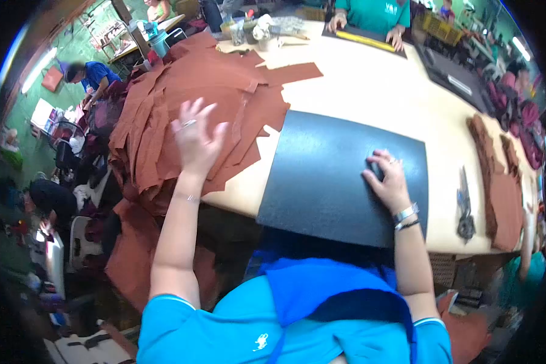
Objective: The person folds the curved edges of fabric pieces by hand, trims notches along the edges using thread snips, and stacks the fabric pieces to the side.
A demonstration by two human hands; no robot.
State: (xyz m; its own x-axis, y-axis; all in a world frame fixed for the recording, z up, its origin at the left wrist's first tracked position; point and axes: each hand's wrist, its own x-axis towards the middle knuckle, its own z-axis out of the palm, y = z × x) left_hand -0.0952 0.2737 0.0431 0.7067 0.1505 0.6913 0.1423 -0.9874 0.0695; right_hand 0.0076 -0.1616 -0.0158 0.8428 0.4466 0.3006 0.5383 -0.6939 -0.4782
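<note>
My left hand (195, 138) is over a large pile of reddish-brown leather pieces (191, 79), its fingers spread and nothing in them. I cannot tell whether it touches the top piece. My right hand (389, 182) rests at the right part of a black cutting mat (327, 176), fingers bent and thumb apart. Between thumb and fingers is a dark patch, which looks like shadow on the mat. The mat lies at the table edge in front of me, with the leather pile to its left.
Scissors (465, 209) lie right of the mat, beside stacked brown leather strips (505, 203). Across the pale table (358, 85), a person in green (376, 15) has both hands by a yellow ruler (365, 40). Cups (236, 33) stand at the back left. More leather (133, 255) hangs below left.
</note>
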